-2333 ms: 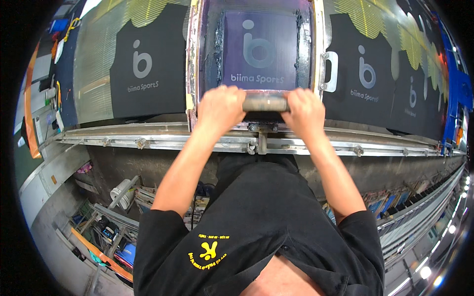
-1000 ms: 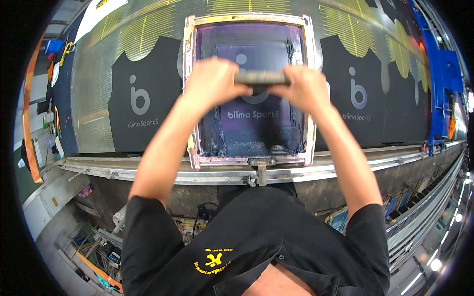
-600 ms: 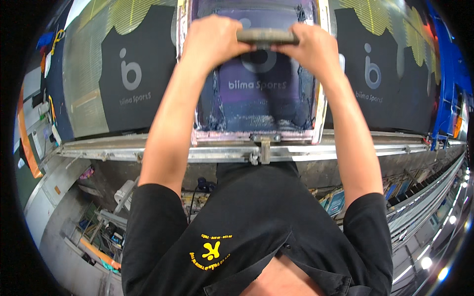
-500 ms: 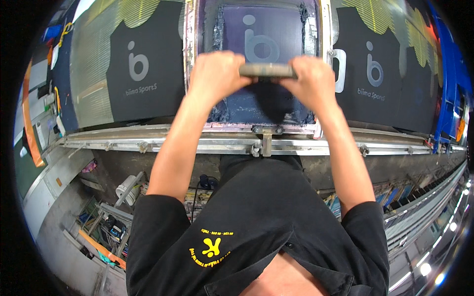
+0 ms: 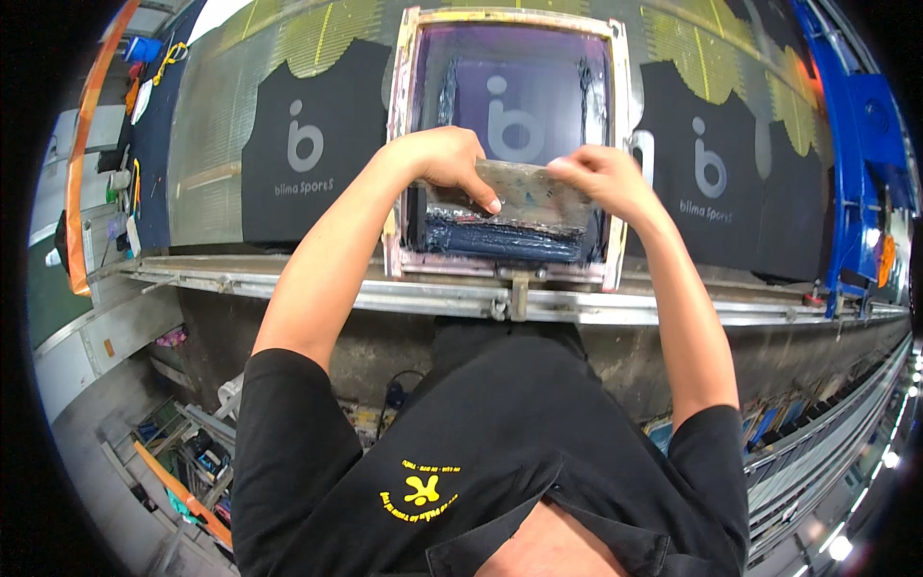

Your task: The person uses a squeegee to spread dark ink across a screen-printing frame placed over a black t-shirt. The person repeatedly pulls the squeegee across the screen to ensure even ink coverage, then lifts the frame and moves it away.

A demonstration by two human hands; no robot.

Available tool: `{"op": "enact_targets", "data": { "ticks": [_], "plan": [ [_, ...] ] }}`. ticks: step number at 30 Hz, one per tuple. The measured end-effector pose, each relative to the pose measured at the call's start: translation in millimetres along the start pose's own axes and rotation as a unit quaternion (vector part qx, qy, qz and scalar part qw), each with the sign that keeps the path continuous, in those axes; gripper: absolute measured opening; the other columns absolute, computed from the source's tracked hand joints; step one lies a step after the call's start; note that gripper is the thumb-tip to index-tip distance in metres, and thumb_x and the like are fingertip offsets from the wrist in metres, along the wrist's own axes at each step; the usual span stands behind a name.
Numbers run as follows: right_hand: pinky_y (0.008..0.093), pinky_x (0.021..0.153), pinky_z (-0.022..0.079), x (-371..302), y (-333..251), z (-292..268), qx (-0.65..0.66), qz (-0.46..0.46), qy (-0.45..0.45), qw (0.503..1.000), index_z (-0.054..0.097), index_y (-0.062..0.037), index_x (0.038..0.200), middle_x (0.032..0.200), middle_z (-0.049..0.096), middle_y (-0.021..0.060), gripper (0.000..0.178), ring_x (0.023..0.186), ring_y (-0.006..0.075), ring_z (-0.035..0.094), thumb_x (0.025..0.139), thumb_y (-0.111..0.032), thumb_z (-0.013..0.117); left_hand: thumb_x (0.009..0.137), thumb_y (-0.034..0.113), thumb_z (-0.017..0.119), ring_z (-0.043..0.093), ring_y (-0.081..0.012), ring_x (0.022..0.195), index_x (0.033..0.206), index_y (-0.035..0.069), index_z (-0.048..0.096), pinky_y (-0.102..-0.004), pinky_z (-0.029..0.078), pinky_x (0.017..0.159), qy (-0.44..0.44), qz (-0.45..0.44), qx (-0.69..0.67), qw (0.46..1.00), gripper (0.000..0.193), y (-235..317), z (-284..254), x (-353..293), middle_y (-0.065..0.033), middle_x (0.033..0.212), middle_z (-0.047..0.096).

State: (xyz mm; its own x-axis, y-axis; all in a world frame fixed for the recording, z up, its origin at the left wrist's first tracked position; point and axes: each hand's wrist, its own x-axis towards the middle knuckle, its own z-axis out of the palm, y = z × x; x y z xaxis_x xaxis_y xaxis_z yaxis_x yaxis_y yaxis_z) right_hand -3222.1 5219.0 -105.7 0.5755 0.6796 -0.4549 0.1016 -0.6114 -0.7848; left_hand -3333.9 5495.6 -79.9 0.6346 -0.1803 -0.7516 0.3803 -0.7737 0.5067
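A wooden-framed printing screen (image 5: 404,91) lies in front of me, its purple mesh (image 5: 567,82) marked with a pale logo (image 5: 516,135). Both my hands hold a wide, ink-stained squeegee (image 5: 527,183) across the near half of the mesh. My left hand (image 5: 440,159) is closed on its left end, thumb pressed along the face. At the right end, my right hand (image 5: 604,180) grips the upper edge. The squeegee leans so that its broad face shows. Dark ink (image 5: 505,240) lies in a thick band along its lower edge, and more streaks both sides of the mesh.
Black garment pieces with grey logos lie flat on the table left (image 5: 312,144) and right (image 5: 707,163) of the screen. A metal rail (image 5: 404,296) with a clamp (image 5: 519,296) runs along the near edge. Blue machinery (image 5: 860,144) stands at the far right.
The squeegee has tilted, so its face shows instead of mainly its top edge. It sits lower on the mesh, and my left thumb now lies on its face. The view has shifted somewhat.
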Motion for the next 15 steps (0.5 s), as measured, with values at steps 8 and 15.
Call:
{"op": "enact_targets", "data": {
  "ticks": [8, 15],
  "plan": [
    [0.0293, 0.066, 0.054, 25.8, 115.9, -46.2, 0.107, 0.077, 0.366, 0.921, 0.073, 0.0016, 0.123, 0.085, 0.073, 0.0052, 0.043, 0.071, 0.0119, 0.066, 0.104, -0.037, 0.079, 0.077, 0.060, 0.089, 0.078, -0.0375, 0.096, 0.107, 0.009, 0.084, -0.0487, 0.059, 0.085, 0.276, 0.125, 0.164, 0.939, 0.059, 0.6, -120.9, 51.3, -0.0168, 0.094, 0.081],
    [0.0236, 0.049, 0.035, 15.2, 64.0, -47.7, 0.271, 0.149, 0.246, 0.919, 0.068, -0.0021, 0.124, 0.075, 0.051, -0.0067, 0.039, 0.056, 0.0036, 0.043, 0.106, -0.035, 0.078, 0.087, 0.055, 0.083, 0.077, -0.0398, 0.096, 0.100, 0.012, 0.082, -0.0532, 0.059, 0.084, 0.365, 0.102, 0.218, 0.899, 0.045, -20.7, -121.6, 85.7, -0.0154, 0.095, 0.080]
  ]
}}
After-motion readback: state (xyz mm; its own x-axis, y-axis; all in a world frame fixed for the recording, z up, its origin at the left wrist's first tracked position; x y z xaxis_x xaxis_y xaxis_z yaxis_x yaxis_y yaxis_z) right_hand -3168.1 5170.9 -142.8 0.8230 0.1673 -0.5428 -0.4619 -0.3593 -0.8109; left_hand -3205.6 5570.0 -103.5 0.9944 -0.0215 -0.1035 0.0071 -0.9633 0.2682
